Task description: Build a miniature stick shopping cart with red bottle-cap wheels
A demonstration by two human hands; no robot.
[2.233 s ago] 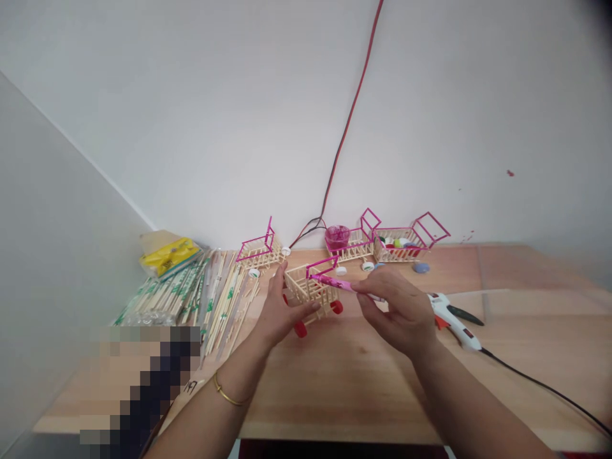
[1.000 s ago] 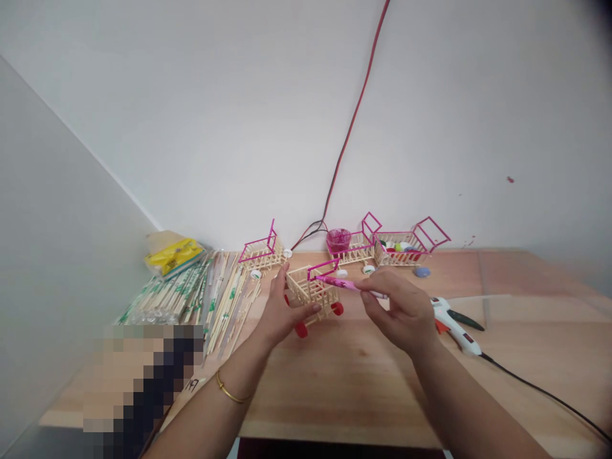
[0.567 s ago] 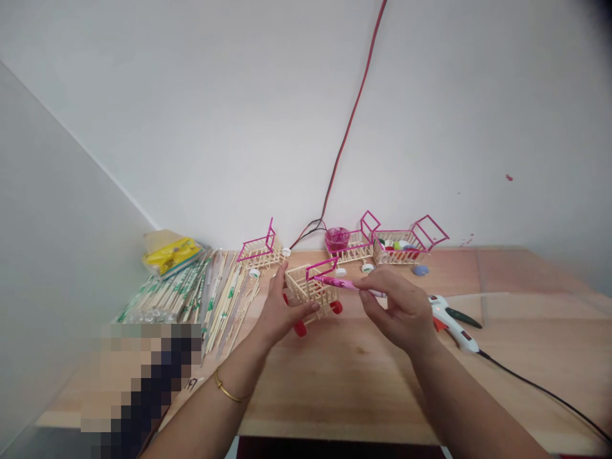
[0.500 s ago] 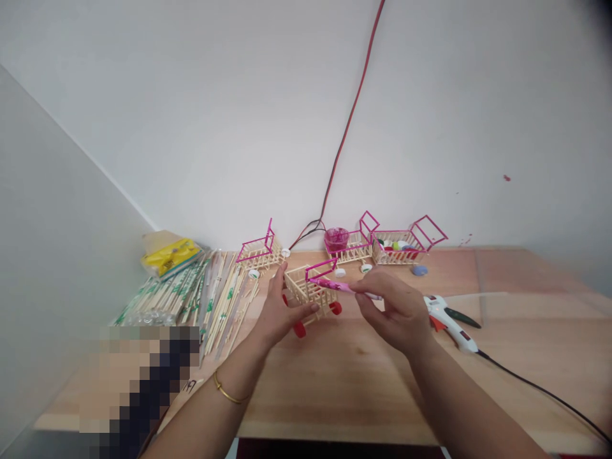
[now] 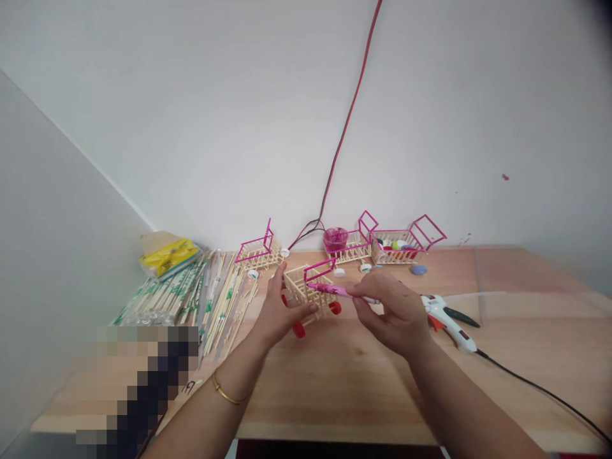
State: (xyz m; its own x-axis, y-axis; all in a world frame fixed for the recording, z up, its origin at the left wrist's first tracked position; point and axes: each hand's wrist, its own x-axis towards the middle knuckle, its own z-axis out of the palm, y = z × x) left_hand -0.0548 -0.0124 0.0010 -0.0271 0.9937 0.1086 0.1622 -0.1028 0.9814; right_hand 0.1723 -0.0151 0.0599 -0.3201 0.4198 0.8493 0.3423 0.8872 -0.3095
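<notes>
My left hand is closed on a miniature shopping cart made of thin wooden sticks. The cart has red wheels and a handle frame coloured magenta; it is held a little tilted over the table. In my right hand, a pink marker is pinched between thumb and fingers. Its tip points left and meets the cart near the lower end of the magenta handle. Part of the cart's left side is hidden by my left hand.
Behind stand a left cart, a middle cart beside a magenta-stained cup, and a right cart holding coloured caps. Bundled sticks and a yellow packet lie left. A corded glue gun lies right.
The marker's tip has moved slightly down, from the handle's lower corner to just below it. My left hand and the cart stay nearly where they were.
</notes>
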